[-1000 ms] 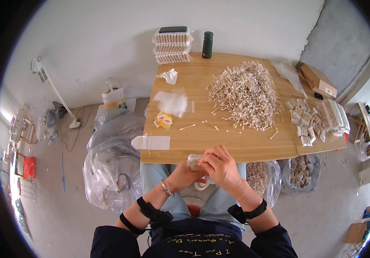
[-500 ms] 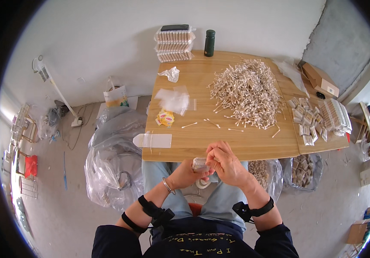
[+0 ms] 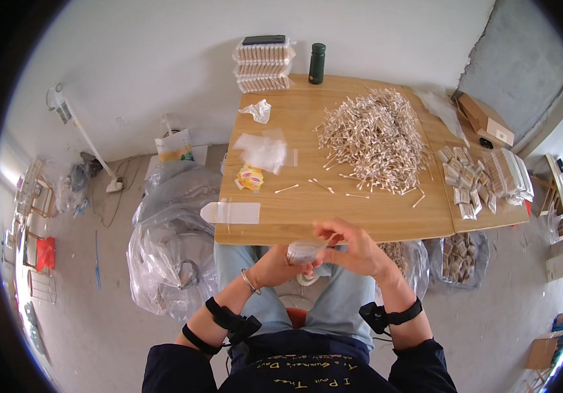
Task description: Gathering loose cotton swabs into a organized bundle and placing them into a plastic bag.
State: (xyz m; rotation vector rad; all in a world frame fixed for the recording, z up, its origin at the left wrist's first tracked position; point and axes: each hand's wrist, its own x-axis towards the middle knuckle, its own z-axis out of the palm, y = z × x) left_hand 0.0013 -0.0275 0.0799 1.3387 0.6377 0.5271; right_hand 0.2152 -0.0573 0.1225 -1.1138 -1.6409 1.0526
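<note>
A: Head view: both hands meet just off the near edge of the light wooden table (image 3: 334, 219), over the lap. Status?

B: left hand (image 3: 275, 265) closed around a small clear packet of cotton swabs (image 3: 304, 251). right hand (image 3: 353, 249) pinching the packet's other end, fingers curled.

A: Table contents?

B: big loose pile of white cotton swabs (image 3: 376, 137) at centre-far, flat clear plastic bags (image 3: 232, 212) overhanging the left near edge.

The right hand (image 3: 353, 249) now sits slightly lower in the frame's centre, its fingers curled over the small clear packet (image 3: 306, 251) that the left hand (image 3: 272, 265) grips from below.
</note>
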